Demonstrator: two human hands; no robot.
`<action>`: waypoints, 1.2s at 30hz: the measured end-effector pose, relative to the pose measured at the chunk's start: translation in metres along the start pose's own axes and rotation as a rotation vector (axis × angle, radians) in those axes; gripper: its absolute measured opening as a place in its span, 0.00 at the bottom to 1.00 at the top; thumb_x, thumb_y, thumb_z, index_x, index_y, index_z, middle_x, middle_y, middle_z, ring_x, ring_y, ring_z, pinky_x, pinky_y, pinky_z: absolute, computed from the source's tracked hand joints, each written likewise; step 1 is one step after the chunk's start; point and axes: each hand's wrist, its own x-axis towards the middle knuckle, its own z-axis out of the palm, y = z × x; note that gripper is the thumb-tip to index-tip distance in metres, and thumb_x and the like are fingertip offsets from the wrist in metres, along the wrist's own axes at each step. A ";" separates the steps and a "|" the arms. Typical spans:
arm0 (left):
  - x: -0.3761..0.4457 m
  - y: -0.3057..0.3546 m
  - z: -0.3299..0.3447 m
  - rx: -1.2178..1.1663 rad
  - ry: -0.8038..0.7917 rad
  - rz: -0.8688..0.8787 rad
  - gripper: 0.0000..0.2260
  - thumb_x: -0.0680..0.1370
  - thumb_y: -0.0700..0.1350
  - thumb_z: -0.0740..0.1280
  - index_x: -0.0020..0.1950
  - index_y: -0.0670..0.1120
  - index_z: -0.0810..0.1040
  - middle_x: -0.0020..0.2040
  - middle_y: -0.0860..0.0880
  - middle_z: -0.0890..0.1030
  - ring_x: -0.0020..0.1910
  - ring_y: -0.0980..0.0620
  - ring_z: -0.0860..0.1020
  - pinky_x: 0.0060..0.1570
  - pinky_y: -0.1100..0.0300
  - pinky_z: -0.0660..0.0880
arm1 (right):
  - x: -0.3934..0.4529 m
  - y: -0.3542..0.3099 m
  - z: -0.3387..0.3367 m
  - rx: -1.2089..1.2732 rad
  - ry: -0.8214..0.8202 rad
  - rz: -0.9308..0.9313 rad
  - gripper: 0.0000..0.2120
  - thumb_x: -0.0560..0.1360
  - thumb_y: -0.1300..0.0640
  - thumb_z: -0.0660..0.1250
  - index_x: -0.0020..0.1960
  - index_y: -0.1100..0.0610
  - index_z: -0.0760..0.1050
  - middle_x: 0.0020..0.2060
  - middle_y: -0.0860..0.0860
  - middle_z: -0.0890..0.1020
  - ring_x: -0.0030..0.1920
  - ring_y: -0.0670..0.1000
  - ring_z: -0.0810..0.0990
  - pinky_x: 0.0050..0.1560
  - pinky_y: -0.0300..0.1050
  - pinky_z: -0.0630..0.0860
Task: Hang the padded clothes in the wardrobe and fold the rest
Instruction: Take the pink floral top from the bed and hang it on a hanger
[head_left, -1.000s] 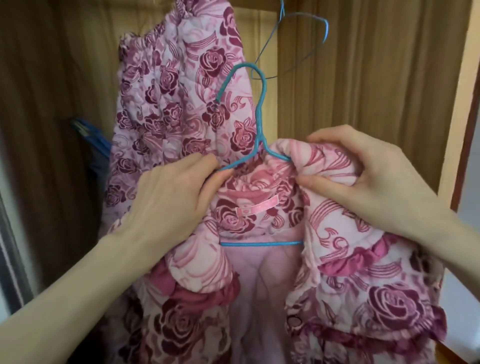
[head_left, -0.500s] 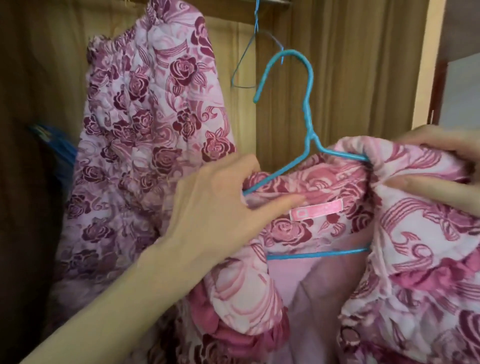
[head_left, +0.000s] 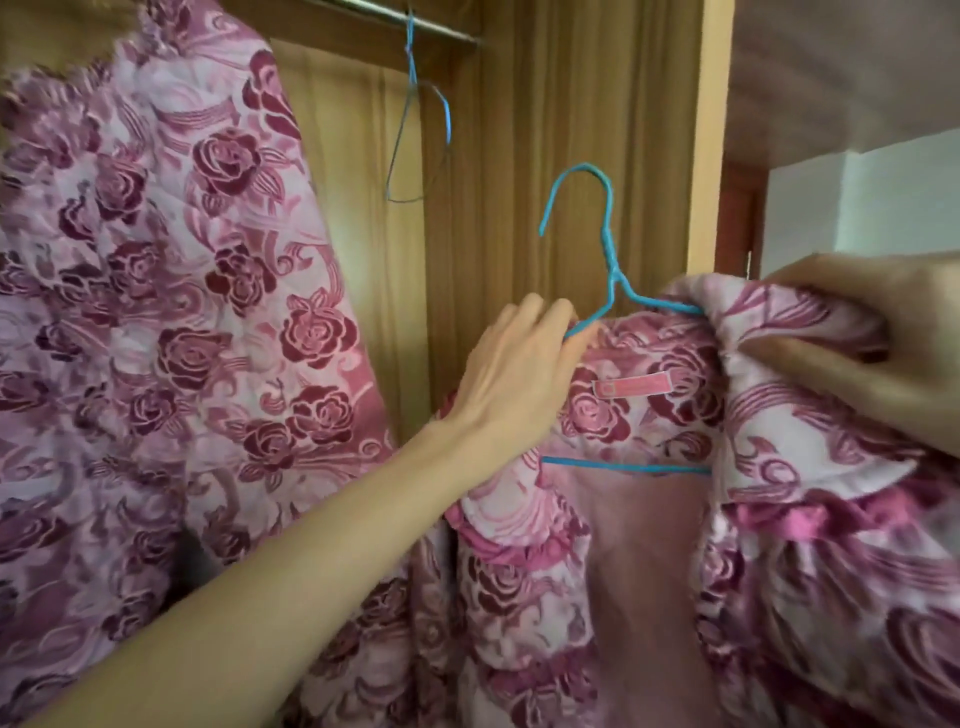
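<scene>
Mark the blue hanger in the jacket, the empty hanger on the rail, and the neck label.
blue hanger (head_left: 609, 249), head view, twisted neck below hook.
empty hanger (head_left: 413, 78), head view, upper stem.
neck label (head_left: 632, 386), head view, label's middle.

Pink rose-patterned padded jacket (head_left: 779, 545) on a blue hanger (head_left: 605, 249), tan wardrobe (head_left: 545, 130).

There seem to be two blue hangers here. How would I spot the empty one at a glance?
Look up at the metal rail across the top of the wardrobe. The empty hanger dangles from it, beside the rose-print padded garment already hung. Unlike the brighter blue hanger held in the hands, it is thin, bare and carries no clothing.
</scene>
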 end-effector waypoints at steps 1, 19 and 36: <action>0.008 -0.006 0.004 0.014 -0.012 0.006 0.21 0.85 0.57 0.51 0.53 0.44 0.76 0.48 0.42 0.76 0.49 0.37 0.75 0.51 0.42 0.73 | 0.008 -0.005 -0.001 -0.046 -0.015 0.026 0.17 0.75 0.35 0.66 0.57 0.44 0.75 0.41 0.50 0.84 0.39 0.60 0.84 0.39 0.59 0.82; 0.034 -0.118 -0.036 -0.083 0.011 -0.324 0.12 0.83 0.58 0.58 0.44 0.53 0.70 0.42 0.55 0.72 0.48 0.48 0.73 0.49 0.52 0.69 | 0.114 -0.065 0.071 -0.102 0.132 -0.087 0.16 0.80 0.39 0.63 0.54 0.51 0.72 0.49 0.52 0.81 0.48 0.65 0.82 0.37 0.50 0.68; 0.007 -0.143 -0.129 0.103 0.217 -0.557 0.32 0.83 0.66 0.57 0.80 0.48 0.63 0.77 0.46 0.66 0.76 0.46 0.65 0.73 0.49 0.63 | 0.212 -0.094 0.056 -0.079 0.263 0.023 0.17 0.79 0.41 0.68 0.58 0.53 0.81 0.50 0.63 0.80 0.50 0.70 0.81 0.41 0.53 0.70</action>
